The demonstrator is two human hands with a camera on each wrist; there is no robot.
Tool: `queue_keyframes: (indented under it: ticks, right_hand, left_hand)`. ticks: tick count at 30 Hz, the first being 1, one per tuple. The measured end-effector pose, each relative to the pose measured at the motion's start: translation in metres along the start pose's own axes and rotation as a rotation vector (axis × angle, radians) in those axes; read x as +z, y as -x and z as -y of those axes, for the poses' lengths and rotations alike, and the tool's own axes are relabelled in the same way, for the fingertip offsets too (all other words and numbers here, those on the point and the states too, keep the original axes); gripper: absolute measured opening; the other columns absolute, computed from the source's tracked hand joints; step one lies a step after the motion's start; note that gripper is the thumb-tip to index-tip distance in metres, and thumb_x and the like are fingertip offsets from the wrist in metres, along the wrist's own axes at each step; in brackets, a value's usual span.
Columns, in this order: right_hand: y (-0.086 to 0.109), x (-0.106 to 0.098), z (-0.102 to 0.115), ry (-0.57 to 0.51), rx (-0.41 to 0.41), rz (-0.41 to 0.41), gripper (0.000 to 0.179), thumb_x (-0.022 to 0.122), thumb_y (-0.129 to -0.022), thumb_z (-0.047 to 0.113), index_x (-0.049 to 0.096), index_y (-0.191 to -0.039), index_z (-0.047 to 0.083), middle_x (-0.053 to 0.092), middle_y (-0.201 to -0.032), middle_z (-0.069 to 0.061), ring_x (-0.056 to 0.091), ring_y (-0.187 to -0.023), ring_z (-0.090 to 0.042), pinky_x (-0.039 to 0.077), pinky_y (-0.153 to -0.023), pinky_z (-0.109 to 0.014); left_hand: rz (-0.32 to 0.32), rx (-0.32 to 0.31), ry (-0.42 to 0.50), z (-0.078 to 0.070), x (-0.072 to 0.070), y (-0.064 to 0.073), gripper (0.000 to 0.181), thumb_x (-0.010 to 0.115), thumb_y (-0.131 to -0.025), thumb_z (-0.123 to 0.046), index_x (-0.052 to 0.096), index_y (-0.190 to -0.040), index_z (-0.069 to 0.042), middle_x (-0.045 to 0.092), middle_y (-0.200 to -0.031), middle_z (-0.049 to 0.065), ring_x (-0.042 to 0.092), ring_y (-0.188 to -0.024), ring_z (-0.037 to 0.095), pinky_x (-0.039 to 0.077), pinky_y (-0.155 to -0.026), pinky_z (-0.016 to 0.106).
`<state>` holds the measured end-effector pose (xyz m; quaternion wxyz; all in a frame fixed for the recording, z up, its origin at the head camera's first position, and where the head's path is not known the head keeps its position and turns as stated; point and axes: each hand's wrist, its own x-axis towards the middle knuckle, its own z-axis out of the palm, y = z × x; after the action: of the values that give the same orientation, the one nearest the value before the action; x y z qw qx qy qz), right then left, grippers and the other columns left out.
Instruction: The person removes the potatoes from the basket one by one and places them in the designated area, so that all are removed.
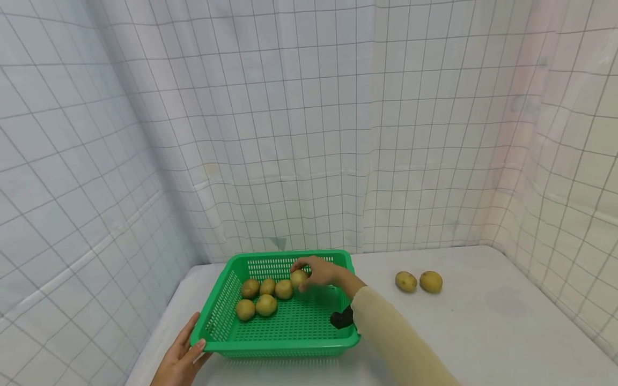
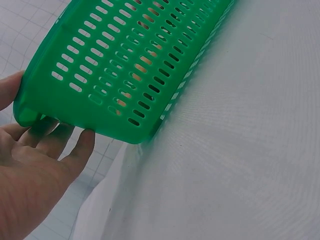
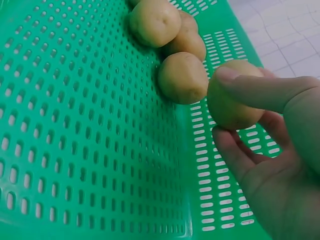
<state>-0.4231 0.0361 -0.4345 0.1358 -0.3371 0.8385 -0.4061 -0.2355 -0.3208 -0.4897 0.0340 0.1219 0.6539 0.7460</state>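
Note:
A green plastic basket (image 1: 280, 347) with slotted walls stands on the white table. My left hand (image 1: 180, 359) grips its near left corner, thumb over the rim and fingers beneath it, as the left wrist view also shows. Inside the basket, my right hand (image 1: 316, 272) holds a potato (image 3: 234, 95) between thumb and fingers, close to the far wall. Just left of it is another potato (image 3: 183, 78). Several more potatoes (image 1: 266, 305) lie in the left half of the basket.
Two potatoes (image 1: 418, 281) lie side by side on the table (image 1: 483, 316), right of the basket. White grid-patterned sheets (image 1: 309, 134) hang behind the table and along both sides. A black object (image 1: 342, 318) shows by the right wrist.

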Motion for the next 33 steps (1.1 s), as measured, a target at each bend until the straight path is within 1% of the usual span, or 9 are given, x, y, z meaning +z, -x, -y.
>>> queue_keyframes:
  ticks: [3,7,11,14,18,22,28,33]
  right_hand:
    - [0.001,-0.001,0.001,-0.06,0.002,-0.015,0.051,0.085,-0.087,0.004,0.066,-0.133,0.01,0.058,-0.134,-0.001,0.055,-0.122,-0.023,0.049,-0.098,-0.041]
    - [0.004,-0.002,0.004,-0.108,-0.002,-0.03,0.05,0.084,-0.088,0.006,0.065,-0.134,0.01,0.057,-0.137,-0.001,0.052,-0.128,-0.024,0.047,-0.101,-0.044]
    - [0.006,-0.001,0.003,-0.161,-0.027,-0.03,0.049,0.084,-0.089,0.006,0.065,-0.134,0.008,0.057,-0.135,-0.002,0.054,-0.124,-0.024,0.049,-0.099,-0.042]
    - [0.007,-0.002,0.003,-0.173,-0.025,-0.032,0.05,0.084,-0.089,0.008,0.064,-0.136,0.01,0.056,-0.137,-0.002,0.054,-0.121,-0.022,0.05,-0.097,-0.041]
    - [0.009,-0.006,0.009,-0.181,-0.009,-0.041,0.052,0.083,-0.091,0.01,0.063,-0.139,0.013,0.055,-0.14,-0.002,0.056,-0.118,-0.021,0.05,-0.094,-0.041]
    - [0.014,-0.013,0.018,-0.196,-0.025,-0.04,0.051,0.082,-0.091,0.009,0.063,-0.139,0.011,0.056,-0.139,-0.002,0.058,-0.115,-0.021,0.052,-0.092,-0.04]
    - [0.02,-0.02,0.024,-0.184,-0.05,-0.039,0.051,0.081,-0.091,0.007,0.061,-0.139,0.005,0.057,-0.136,-0.003,0.058,-0.114,-0.022,0.052,-0.09,-0.039]
    - [0.025,-0.025,0.023,-0.181,-0.033,-0.061,0.05,0.082,-0.091,0.008,0.063,-0.137,0.008,0.057,-0.137,-0.003,0.058,-0.115,-0.023,0.052,-0.092,-0.04]
  left_hand:
    - [-0.001,-0.002,-0.002,-0.001,0.0,0.0,0.087,0.049,-0.11,-0.009,-0.022,-0.158,0.003,-0.022,-0.159,0.036,0.05,-0.118,-0.012,0.049,-0.09,0.019]
    - [-0.002,-0.006,-0.001,-0.001,0.001,-0.001,0.086,0.048,-0.11,-0.008,-0.022,-0.158,0.003,-0.022,-0.16,0.035,0.049,-0.117,-0.013,0.049,-0.089,0.019]
    - [0.002,-0.001,0.008,0.001,-0.001,0.0,0.083,0.045,-0.111,-0.005,-0.023,-0.157,0.003,-0.024,-0.159,0.035,0.05,-0.116,-0.012,0.049,-0.089,0.019]
    - [-0.001,-0.004,0.009,0.002,-0.002,0.001,0.082,0.044,-0.111,-0.004,-0.023,-0.158,0.002,-0.024,-0.16,0.035,0.05,-0.116,-0.012,0.049,-0.089,0.019]
    - [-0.009,-0.016,0.001,0.001,-0.003,0.001,0.082,0.044,-0.111,-0.005,-0.023,-0.158,0.001,-0.022,-0.161,0.034,0.05,-0.115,-0.013,0.049,-0.088,0.019]
    - [-0.004,-0.014,-0.005,0.0,-0.003,0.0,0.083,0.045,-0.111,-0.005,-0.024,-0.158,0.001,-0.022,-0.16,0.034,0.049,-0.115,-0.013,0.048,-0.088,0.019]
    - [-0.049,-0.048,-0.001,0.002,-0.004,0.0,0.086,0.048,-0.11,-0.009,-0.021,-0.159,0.0,-0.023,-0.161,0.032,0.051,-0.113,-0.013,0.049,-0.087,0.02]
    - [-0.034,-0.037,0.011,0.006,-0.006,-0.001,0.085,0.047,-0.111,-0.01,-0.023,-0.159,-0.001,-0.025,-0.161,0.031,0.051,-0.115,-0.011,0.049,-0.089,0.021]
